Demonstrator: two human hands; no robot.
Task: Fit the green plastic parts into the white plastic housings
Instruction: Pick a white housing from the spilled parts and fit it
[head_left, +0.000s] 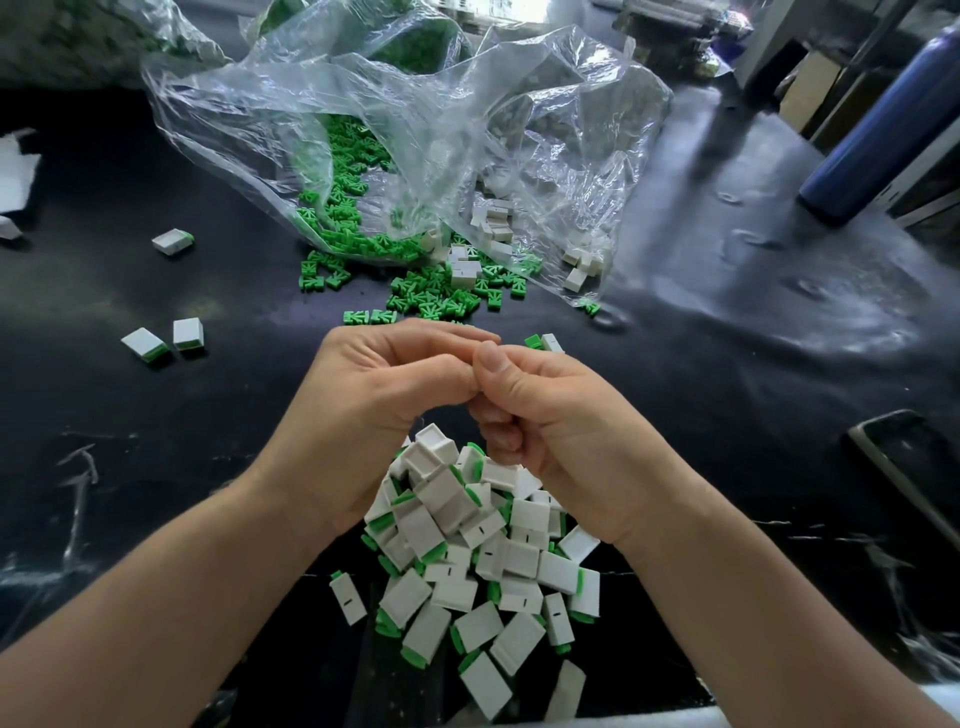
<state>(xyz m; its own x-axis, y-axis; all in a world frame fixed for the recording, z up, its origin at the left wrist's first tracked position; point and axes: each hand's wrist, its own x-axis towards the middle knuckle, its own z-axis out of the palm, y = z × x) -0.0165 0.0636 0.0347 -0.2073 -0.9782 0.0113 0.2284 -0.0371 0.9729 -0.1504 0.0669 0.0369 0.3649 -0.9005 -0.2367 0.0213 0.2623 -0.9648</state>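
Note:
My left hand (374, 395) and my right hand (550, 415) meet at the middle of the view, above the dark table (208, 426). Both have curled fingers, and my right thumb presses against my left fingertips. Whatever lies between them is hidden. Just below my hands is a heap of white housings with green parts fitted in them (467, 561). Beyond my hands, loose green parts (431, 296) spill from a clear plastic bag (395, 135). Loose white housings (493, 223) lie in and at the mouth of the same bag.
Three fitted housings lie apart at the left: one (174, 241) further back and a pair (163, 338) nearer. A blue bottle (883, 130) stands at the right back. A dark flat phone-like object (904, 467) lies at the right edge. White paper (15, 176) sits far left.

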